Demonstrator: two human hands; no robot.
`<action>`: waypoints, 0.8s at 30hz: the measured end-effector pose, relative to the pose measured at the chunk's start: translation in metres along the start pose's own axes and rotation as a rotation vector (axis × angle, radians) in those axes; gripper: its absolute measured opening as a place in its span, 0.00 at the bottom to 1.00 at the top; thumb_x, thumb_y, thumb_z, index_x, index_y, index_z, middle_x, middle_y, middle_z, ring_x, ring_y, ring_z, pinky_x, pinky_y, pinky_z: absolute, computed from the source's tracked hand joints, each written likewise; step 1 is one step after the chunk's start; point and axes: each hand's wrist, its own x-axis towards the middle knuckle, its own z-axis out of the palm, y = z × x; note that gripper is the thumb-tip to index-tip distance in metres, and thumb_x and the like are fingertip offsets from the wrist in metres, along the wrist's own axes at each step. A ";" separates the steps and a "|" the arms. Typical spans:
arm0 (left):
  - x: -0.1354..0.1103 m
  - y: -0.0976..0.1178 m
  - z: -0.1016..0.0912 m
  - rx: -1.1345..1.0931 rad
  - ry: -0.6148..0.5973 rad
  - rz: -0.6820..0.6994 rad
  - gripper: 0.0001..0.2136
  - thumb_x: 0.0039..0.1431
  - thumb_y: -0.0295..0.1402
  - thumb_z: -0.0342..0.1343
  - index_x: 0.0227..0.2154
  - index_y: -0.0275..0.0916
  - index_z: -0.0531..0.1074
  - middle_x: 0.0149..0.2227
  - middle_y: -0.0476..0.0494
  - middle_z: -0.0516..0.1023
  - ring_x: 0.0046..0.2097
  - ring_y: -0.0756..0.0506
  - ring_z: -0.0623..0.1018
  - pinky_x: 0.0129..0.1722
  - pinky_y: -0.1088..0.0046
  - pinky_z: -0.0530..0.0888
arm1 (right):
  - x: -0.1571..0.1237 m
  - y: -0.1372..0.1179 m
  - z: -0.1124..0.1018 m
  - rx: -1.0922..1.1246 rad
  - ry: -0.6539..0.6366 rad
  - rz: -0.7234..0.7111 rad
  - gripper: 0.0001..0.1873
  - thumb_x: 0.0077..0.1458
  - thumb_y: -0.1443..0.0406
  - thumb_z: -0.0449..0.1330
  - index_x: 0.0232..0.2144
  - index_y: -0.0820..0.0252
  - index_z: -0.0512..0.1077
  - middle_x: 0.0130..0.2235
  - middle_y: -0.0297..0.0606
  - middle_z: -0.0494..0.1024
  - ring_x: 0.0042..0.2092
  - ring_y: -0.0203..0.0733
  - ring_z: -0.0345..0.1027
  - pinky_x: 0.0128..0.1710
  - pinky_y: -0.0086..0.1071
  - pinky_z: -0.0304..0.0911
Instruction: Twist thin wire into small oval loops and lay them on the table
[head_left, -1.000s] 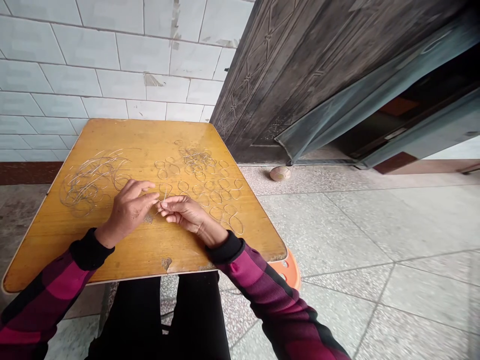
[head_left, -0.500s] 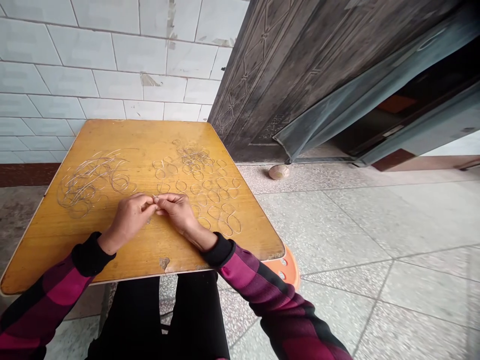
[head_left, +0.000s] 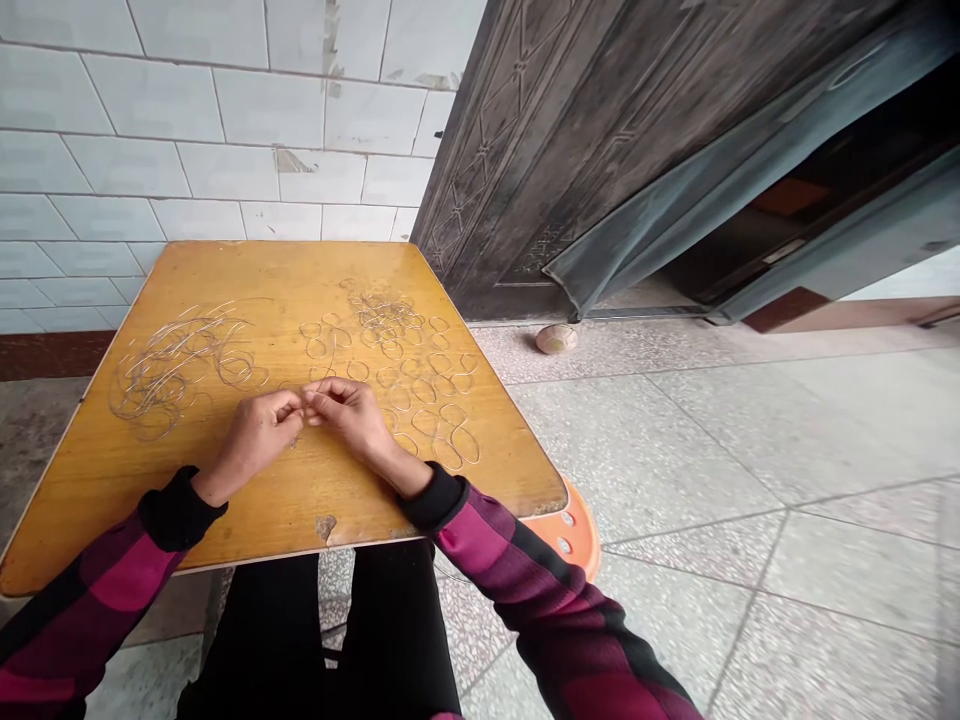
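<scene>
My left hand [head_left: 259, 435] and my right hand [head_left: 351, 415] meet fingertip to fingertip just above the wooden table. Both are closed in a pinch on a thin wire, mostly hidden by the fingers. To the left of my left hand lies a tangled bunch of loose, curved wires [head_left: 174, 372]. Beyond and to the right of my right hand, several small wire rings [head_left: 424, 388] are spread over the tabletop. Farther back, more rings sit in a dense heap [head_left: 386, 318].
The yellow-brown table [head_left: 247, 530] has a chipped patch near its front edge and stands against a white tiled wall [head_left: 225, 100]. An orange stool [head_left: 574, 530] shows under its right corner. On the floor by a dark carved door [head_left: 517, 200] lies a round pinkish object [head_left: 556, 339].
My hands stay pinched together, with a small shift of the fingers. The whole view has moved slightly. The wires and rings on the table lie as before.
</scene>
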 end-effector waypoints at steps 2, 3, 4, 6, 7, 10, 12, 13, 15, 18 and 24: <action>0.001 -0.001 -0.001 -0.139 -0.037 -0.095 0.04 0.50 0.31 0.54 0.25 0.38 0.73 0.21 0.49 0.76 0.20 0.51 0.72 0.21 0.77 0.68 | 0.001 0.000 0.000 0.050 -0.017 0.024 0.14 0.43 0.56 0.68 0.27 0.60 0.76 0.26 0.31 0.76 0.27 0.32 0.69 0.31 0.28 0.67; 0.002 -0.001 -0.002 -0.195 -0.057 -0.134 0.04 0.49 0.31 0.55 0.26 0.38 0.74 0.22 0.49 0.77 0.20 0.51 0.72 0.21 0.76 0.68 | 0.002 0.000 0.000 0.063 -0.023 0.034 0.14 0.42 0.56 0.69 0.27 0.60 0.76 0.26 0.31 0.76 0.27 0.32 0.69 0.31 0.28 0.67; 0.003 -0.001 -0.003 -0.235 -0.080 -0.166 0.04 0.49 0.31 0.56 0.25 0.38 0.74 0.21 0.49 0.77 0.19 0.51 0.72 0.21 0.76 0.69 | 0.002 0.000 -0.001 0.077 -0.029 0.044 0.14 0.41 0.56 0.70 0.27 0.60 0.76 0.27 0.31 0.77 0.28 0.32 0.70 0.32 0.28 0.68; 0.004 0.000 -0.006 -0.285 -0.130 -0.212 0.03 0.48 0.31 0.57 0.24 0.38 0.74 0.20 0.49 0.75 0.20 0.51 0.72 0.21 0.76 0.69 | 0.003 0.000 -0.001 0.112 -0.046 0.058 0.15 0.40 0.57 0.71 0.30 0.59 0.77 0.27 0.31 0.78 0.28 0.32 0.71 0.32 0.29 0.69; 0.004 0.001 -0.007 -0.309 -0.155 -0.230 0.04 0.47 0.30 0.57 0.23 0.37 0.75 0.20 0.49 0.75 0.20 0.51 0.72 0.21 0.76 0.69 | 0.003 0.000 -0.002 0.129 -0.055 0.059 0.16 0.39 0.57 0.71 0.31 0.59 0.76 0.27 0.30 0.78 0.27 0.32 0.72 0.33 0.29 0.69; 0.003 0.006 -0.011 -0.429 -0.214 -0.296 0.04 0.48 0.30 0.57 0.23 0.36 0.75 0.22 0.47 0.76 0.22 0.52 0.71 0.22 0.77 0.68 | 0.003 -0.003 -0.005 0.152 -0.071 0.040 0.16 0.40 0.59 0.71 0.32 0.58 0.76 0.27 0.29 0.78 0.27 0.31 0.72 0.31 0.28 0.69; 0.002 0.009 -0.011 -0.523 -0.247 -0.356 0.04 0.47 0.31 0.58 0.23 0.36 0.74 0.23 0.47 0.76 0.21 0.53 0.70 0.22 0.77 0.66 | 0.003 -0.006 -0.007 0.147 -0.083 0.023 0.16 0.39 0.60 0.71 0.33 0.58 0.76 0.27 0.29 0.78 0.27 0.30 0.71 0.30 0.26 0.68; 0.001 0.011 -0.012 -0.563 -0.263 -0.389 0.03 0.46 0.31 0.59 0.23 0.36 0.73 0.23 0.47 0.76 0.21 0.53 0.69 0.21 0.78 0.66 | 0.003 -0.006 -0.008 0.145 -0.095 0.019 0.16 0.39 0.61 0.72 0.32 0.58 0.76 0.27 0.29 0.78 0.27 0.30 0.71 0.30 0.26 0.68; 0.001 0.012 -0.012 -0.634 -0.301 -0.451 0.04 0.45 0.31 0.60 0.23 0.36 0.73 0.23 0.47 0.75 0.21 0.54 0.68 0.21 0.78 0.64 | 0.003 -0.008 -0.009 0.145 -0.116 0.022 0.15 0.39 0.61 0.72 0.31 0.59 0.76 0.27 0.29 0.78 0.26 0.30 0.71 0.29 0.26 0.68; 0.003 0.008 -0.014 -0.731 -0.370 -0.511 0.06 0.47 0.32 0.61 0.25 0.35 0.74 0.24 0.46 0.76 0.21 0.54 0.68 0.21 0.78 0.64 | 0.003 -0.010 -0.009 0.154 -0.133 0.046 0.16 0.38 0.59 0.73 0.28 0.60 0.74 0.24 0.29 0.77 0.25 0.30 0.70 0.28 0.25 0.68; 0.006 -0.008 -0.017 -0.797 -0.523 -0.585 0.09 0.52 0.35 0.62 0.29 0.32 0.76 0.27 0.43 0.76 0.20 0.57 0.65 0.18 0.81 0.60 | 0.001 -0.013 -0.010 0.177 -0.202 0.124 0.20 0.35 0.58 0.74 0.29 0.62 0.74 0.24 0.29 0.77 0.23 0.30 0.71 0.27 0.25 0.67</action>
